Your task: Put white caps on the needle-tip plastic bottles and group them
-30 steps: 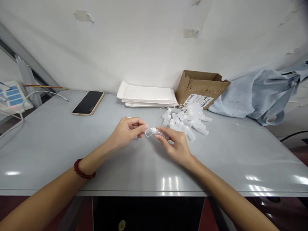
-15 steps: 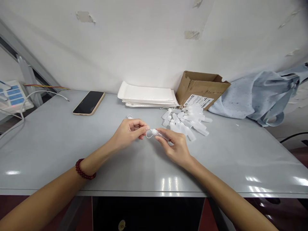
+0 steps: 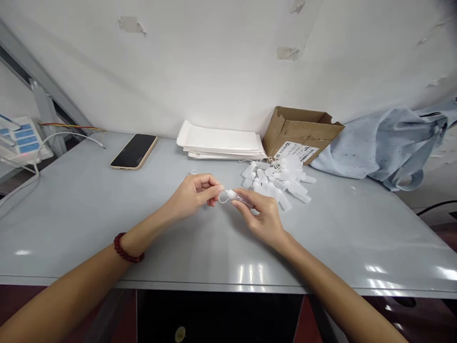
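Clear plastic bottle (image 3: 243, 199) | in R hand (image 3: 263, 214), over worktop (image 3: 200, 252); fingers pinching its body | L hand (image 3: 193, 195): fingers pressed tog., near white cap (image 3: 231, 194) | translucent plastic pcs. (image 3: 283, 183) piled behind

Glossy grey table (image 3: 200, 252), phone (image 3: 134, 151), white packets (image 3: 221, 139), cardboard box (image 3: 309, 131), translucent pieces (image 3: 282, 182), pale-blue bag (image 3: 357, 147)

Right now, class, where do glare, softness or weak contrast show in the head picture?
Head view: white glare streaks the table near its front edge. Head view: small print on the box label is too soft to read. Head view: the clear vial in the right hand has weak contrast.
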Available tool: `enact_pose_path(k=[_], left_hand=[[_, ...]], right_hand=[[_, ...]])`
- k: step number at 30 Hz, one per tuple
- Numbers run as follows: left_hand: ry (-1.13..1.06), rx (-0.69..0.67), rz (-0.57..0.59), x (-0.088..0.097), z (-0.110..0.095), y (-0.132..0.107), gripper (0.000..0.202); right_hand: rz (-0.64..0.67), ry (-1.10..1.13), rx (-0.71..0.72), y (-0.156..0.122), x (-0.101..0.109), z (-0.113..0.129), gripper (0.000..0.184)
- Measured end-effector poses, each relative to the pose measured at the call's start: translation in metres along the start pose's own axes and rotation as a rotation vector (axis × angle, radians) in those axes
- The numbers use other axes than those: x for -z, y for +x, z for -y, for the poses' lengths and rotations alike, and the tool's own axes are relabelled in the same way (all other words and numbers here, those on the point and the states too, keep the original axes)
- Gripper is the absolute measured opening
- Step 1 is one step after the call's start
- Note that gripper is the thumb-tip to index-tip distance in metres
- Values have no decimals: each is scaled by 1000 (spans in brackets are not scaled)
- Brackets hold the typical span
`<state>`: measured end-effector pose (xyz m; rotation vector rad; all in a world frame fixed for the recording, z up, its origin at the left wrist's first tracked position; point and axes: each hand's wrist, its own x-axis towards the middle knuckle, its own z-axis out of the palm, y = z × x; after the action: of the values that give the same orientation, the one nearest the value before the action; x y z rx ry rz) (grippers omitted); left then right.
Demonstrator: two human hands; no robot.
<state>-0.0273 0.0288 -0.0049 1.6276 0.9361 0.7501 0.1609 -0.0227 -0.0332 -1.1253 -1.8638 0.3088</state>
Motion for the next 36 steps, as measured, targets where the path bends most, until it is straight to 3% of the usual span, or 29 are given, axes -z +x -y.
enact_pose_path(k=[8, 16, 28, 32, 36], left_hand=[[-174, 75, -74, 2, 6, 6, 39], [58, 34, -54, 1, 1, 2, 31], [62, 79, 6, -4, 4, 2, 24], [58, 84, -19, 6, 2, 7, 21], [60, 97, -155, 28, 1, 12, 18]], right_hand=[[-12, -31, 13, 3, 4, 1, 18], [14, -59, 23, 1, 3, -2, 20], [80, -47, -16, -2, -2, -6, 21], [114, -59, -3, 2, 1, -8, 22], [20, -98, -5, 10, 12, -13, 19]])
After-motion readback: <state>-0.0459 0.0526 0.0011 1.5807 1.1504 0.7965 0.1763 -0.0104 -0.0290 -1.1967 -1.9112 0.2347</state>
